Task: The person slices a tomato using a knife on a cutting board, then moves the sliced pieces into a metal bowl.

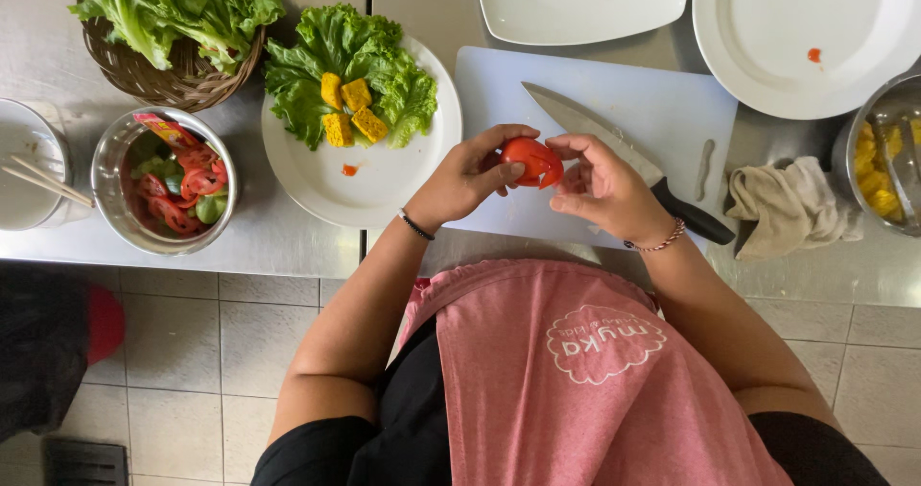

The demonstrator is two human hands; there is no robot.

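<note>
Tomato (pixel 531 159) partly hidden by fingers; right steel bowl (pixel 887 155), left plate (pixel 29 165) cut by edges.

Both hands hold a cut red tomato (pixel 532 161) above the white cutting board (pixel 662 102): left hand (pixel 467 174) and right hand (pixel 602 187) grip it from opposite sides. A black-handled chef's knife (pixel 624 155) lies diagonally on the board. A plate of lettuce and yellow cubes (pixel 384 174) sits left.
</note>
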